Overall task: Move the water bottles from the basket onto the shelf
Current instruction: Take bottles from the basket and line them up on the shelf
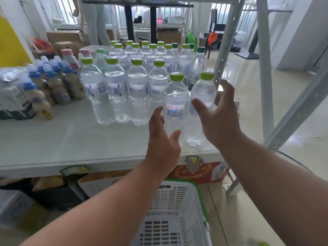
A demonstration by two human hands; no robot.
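Several clear water bottles with green caps (136, 62) stand in rows on the white shelf (53, 139). Two more stand at the front right: one with a blue label (175, 103) and one beside it (204, 93). My left hand (163, 144) is spread around the lower left side of the labelled bottle, fingers straight and thumb in front of its base. My right hand (218, 118) is spread around the right bottle, thumb across its front and fingers apart from its far side. The white basket with a green rim (200, 196) sits below; what shows of it holds no bottles.
Blue-capped milky drink bottles (53, 80) and wrapped packs (12, 96) fill the shelf's left end. Grey shelf uprights (264, 68) rise on the right. Cardboard boxes (99, 183) lie under the shelf. A blurred green cap (263, 244) shows at the bottom right.
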